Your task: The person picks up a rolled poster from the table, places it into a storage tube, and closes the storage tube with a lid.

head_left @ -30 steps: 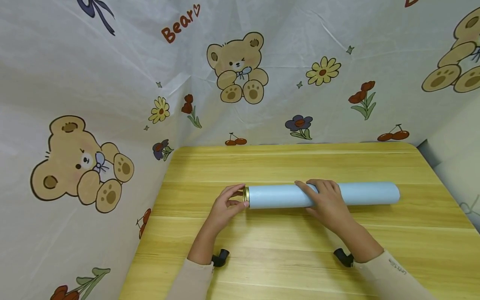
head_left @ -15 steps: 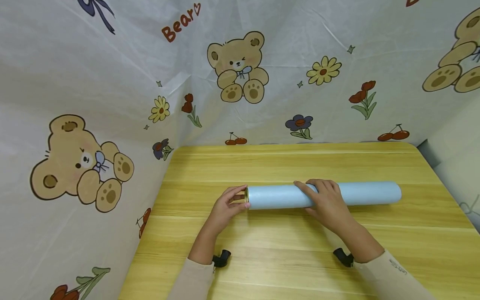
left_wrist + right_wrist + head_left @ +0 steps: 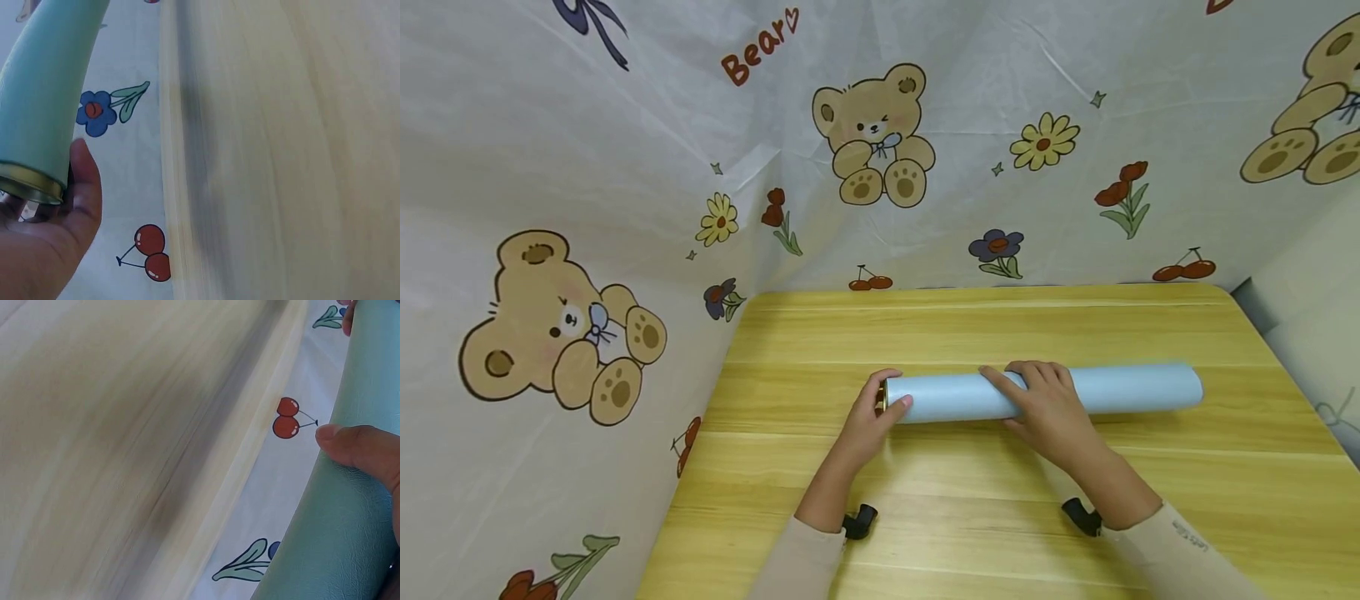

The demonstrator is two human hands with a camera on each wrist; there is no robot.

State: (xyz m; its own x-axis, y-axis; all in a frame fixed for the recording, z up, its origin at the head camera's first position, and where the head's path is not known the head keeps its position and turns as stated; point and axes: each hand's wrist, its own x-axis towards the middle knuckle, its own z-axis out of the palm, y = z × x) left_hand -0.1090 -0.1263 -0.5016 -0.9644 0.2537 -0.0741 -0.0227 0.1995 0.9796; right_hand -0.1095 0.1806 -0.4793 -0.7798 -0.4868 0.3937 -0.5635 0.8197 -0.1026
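A long light blue tube (image 3: 955, 397) lies crosswise in front of me, its shadow on the wooden table below. Gold-coloured metal rims its left end (image 3: 31, 182). My left hand (image 3: 868, 421) grips that end, thumb on the near side and fingers curled over the far side, covering much of the rim. Around the middle of the tube, my right hand (image 3: 1051, 410) holds it from above, and in the right wrist view its thumb (image 3: 356, 447) presses on the blue surface. Most of the right fingers are hidden behind the tube in that view.
The yellow wood-grain table (image 3: 970, 533) extends around the tube on all sides. A white cloth (image 3: 700, 100) printed with bears and flowers hangs behind and to the left. Black wrist mounts (image 3: 861, 522) show by both sleeves.
My left hand has moved from the rim onto the tube's left end, thumb now on the blue surface. The tube's left end has shifted slightly left and towards me; the right hand keeps its hold.
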